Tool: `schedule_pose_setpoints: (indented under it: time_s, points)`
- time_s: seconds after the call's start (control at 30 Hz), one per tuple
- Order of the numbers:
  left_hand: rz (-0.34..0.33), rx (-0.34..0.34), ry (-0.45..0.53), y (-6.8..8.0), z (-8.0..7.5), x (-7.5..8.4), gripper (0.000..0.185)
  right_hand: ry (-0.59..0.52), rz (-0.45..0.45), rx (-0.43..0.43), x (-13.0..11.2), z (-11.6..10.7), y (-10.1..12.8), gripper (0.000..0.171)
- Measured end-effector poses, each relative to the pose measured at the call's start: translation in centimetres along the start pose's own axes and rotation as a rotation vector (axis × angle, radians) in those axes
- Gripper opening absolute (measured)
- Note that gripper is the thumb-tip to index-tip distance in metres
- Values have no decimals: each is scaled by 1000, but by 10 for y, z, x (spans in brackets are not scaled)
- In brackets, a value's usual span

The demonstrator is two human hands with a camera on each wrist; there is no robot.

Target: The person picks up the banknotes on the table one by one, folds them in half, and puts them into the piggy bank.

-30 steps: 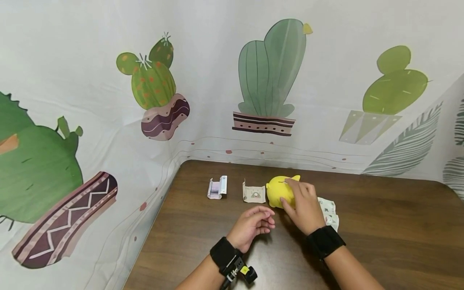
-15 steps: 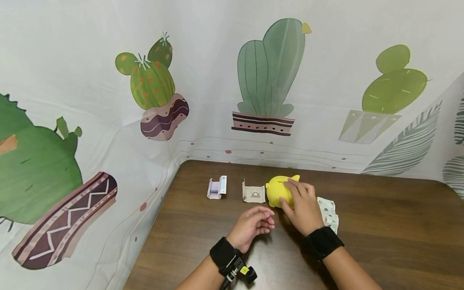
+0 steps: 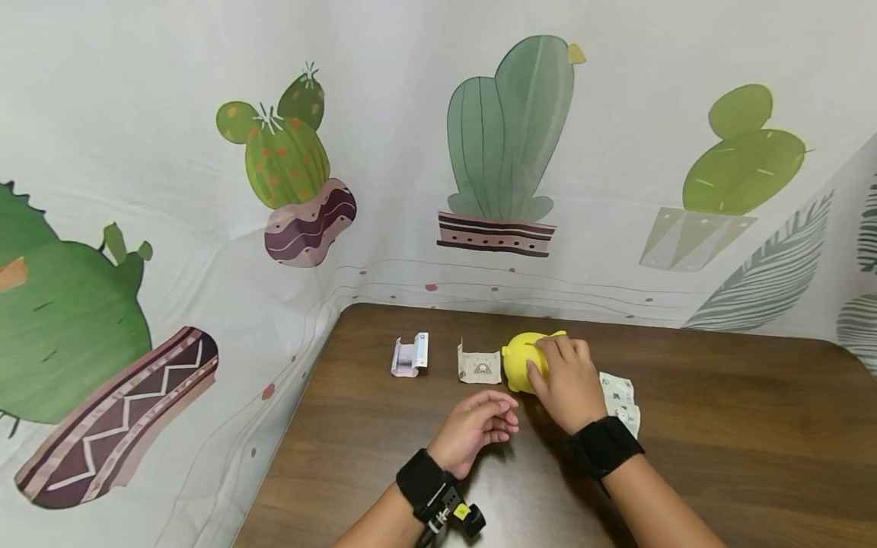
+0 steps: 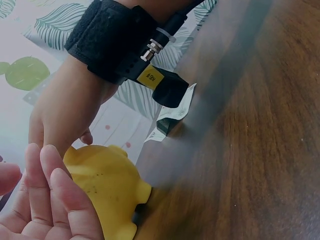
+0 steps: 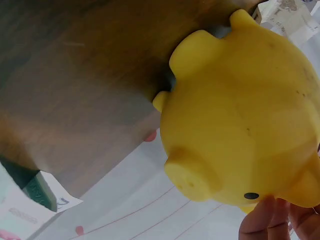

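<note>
Piggy bank, yellow and rounded, stands on the brown wooden table just right of the middle of the head view, near the table's far edge. The right hand grasps it from the near right side: the fingers curl over its top and the thumb lies against its near flank. In the right wrist view the piggy bank fills the upper right of the frame, snout and one black eye toward the lens, with fingertips showing at the lower right edge under it.

The left hand rests lower, at the centre of the head view, just beside the piggy bank but apart from it, fingers loosely curled and holding nothing. In the left wrist view its fingers lie relaxed at the lower left, next to the yellow body.

A folded note stands just left of the piggy bank. Another folded note, purple and white, lies further left, well apart. A third paper note lies flat to the right, partly hidden by the right wrist. A cloth printed with cacti hangs behind the table.
</note>
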State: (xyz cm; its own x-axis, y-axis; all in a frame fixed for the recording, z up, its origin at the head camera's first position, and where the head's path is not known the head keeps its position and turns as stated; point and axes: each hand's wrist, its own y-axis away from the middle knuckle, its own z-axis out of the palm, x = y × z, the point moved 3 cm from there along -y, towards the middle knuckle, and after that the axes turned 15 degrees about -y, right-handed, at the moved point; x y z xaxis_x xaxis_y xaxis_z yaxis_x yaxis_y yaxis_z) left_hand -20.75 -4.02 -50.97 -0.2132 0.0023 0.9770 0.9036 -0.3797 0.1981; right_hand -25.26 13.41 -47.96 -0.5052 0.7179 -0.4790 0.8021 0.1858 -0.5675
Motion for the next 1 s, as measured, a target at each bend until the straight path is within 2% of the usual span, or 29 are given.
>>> schedule_pose_setpoints:
  time_s: [0.23, 0.47, 0.83, 1.0]
  points:
    - [5, -4, 1, 0, 0, 1, 18, 36, 23, 1, 0, 2, -6, 33]
    - [11, -1, -1, 1, 0, 1, 19, 17, 37, -38, 0, -1, -4, 33]
    - [10, -3, -9, 3, 1, 1, 25, -45, 18, -143, 4, -12, 8, 49]
    - [8, -5, -10, 2, 1, 2, 24, -70, 0, -156, 6, -19, 14, 53]
